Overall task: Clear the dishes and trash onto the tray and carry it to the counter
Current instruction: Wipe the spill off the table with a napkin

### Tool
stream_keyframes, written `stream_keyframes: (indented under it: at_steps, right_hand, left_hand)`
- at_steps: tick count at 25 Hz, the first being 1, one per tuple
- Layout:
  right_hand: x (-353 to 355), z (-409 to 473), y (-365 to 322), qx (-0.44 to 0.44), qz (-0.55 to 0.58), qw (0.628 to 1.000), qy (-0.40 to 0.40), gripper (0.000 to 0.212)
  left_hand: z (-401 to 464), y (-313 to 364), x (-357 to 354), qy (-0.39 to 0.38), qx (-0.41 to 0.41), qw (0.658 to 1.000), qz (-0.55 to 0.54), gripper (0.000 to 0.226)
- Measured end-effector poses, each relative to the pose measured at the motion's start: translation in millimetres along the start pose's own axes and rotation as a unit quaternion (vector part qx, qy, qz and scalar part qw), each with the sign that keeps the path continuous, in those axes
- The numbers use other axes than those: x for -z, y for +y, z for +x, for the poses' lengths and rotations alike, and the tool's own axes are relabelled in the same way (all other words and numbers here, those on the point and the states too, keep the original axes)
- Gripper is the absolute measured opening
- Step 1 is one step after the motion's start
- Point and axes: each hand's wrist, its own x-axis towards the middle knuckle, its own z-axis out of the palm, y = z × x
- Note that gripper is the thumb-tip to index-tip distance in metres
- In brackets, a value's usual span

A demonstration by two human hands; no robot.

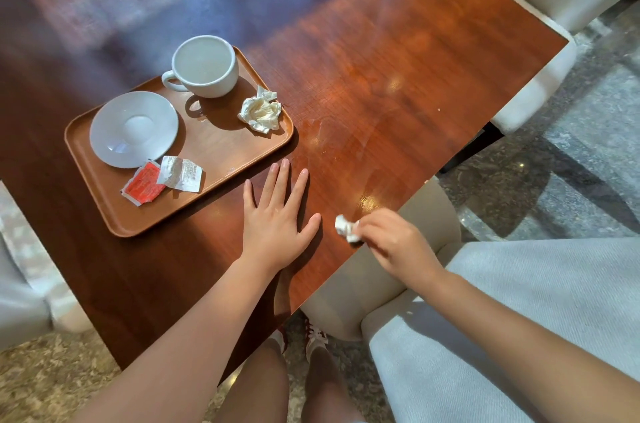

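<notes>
On the wooden bench (398, 76) near its front left part sits a brown tray (221, 159), already loaded: a white cup (204, 66) at the far end, a white saucer (133, 129) beside it, a crumpled napkin (261, 110) by the right rim, and two torn sachets at the near edge, one red (142, 184) and one silver-white (181, 174). Nothing loose shows on the rest of the bench top apart from a faint wet smear to the right of the tray.

The left hand (277, 218) lies flat on the bench just beside the tray's near right corner, fingers spread and holding nothing. The right hand (391, 242) hovers at the bench's near edge with its fingers pinched shut on a small wadded tissue (346, 228); whether the wad touches the wood cannot be told.

Judging by this, the clearing step is almost finished, and this wad looks like the last piece of trash. The next move calls for carrying it left across the bench and dropping it on a bare part of the tray, clear of the cup. After that both hands need to take the tray by opposite rims and lift it level, since the cup stands loose and could slide.
</notes>
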Motion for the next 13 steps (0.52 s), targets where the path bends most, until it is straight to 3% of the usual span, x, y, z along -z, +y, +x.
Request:
stream_keyframes:
  at_steps: [3, 5, 7, 9, 11, 13]
  right_hand:
    - [12.2, -6.1, -4.1, 0.019, 0.022, 0.995, -0.09, 0.01]
    - [20.6, 2.2, -3.0, -0.114, 0.125, 0.985, -0.032, 0.014]
    - [31.6, 21.5, 4.6, -0.286, 0.254, 0.921, 0.071, 0.022]
    - [38.8, 43.4, 11.3, -0.37, 0.346, 0.857, 0.093, 0.022]
    - [40.5, 59.3, 13.4, -0.373, 0.328, 0.864, 0.084, 0.019]
    - [36.5, 73.4, 4.3, -0.33, 0.252, 0.907, 0.075, 0.02]
  left_hand:
    - [0.0, -1.3, 1.2, -0.01, -0.002, 1.0, -0.002, 0.071]
    - [-0.5, -3.4, 0.8, -0.014, -0.006, 1.0, -0.003, 0.07]
    - [-1.6, -5.4, 0.3, -0.011, -0.01, 1.0, -0.005, 0.069]
    - [-3.8, -8.2, 0.3, -0.012, -0.014, 1.0, -0.004, 0.069]
    - [-8.9, -12.3, 1.1, -0.019, -0.015, 1.0, -0.006, 0.067]
    - [-17.2, -17.6, 4.1, -0.021, -0.008, 1.0, -0.005, 0.066]
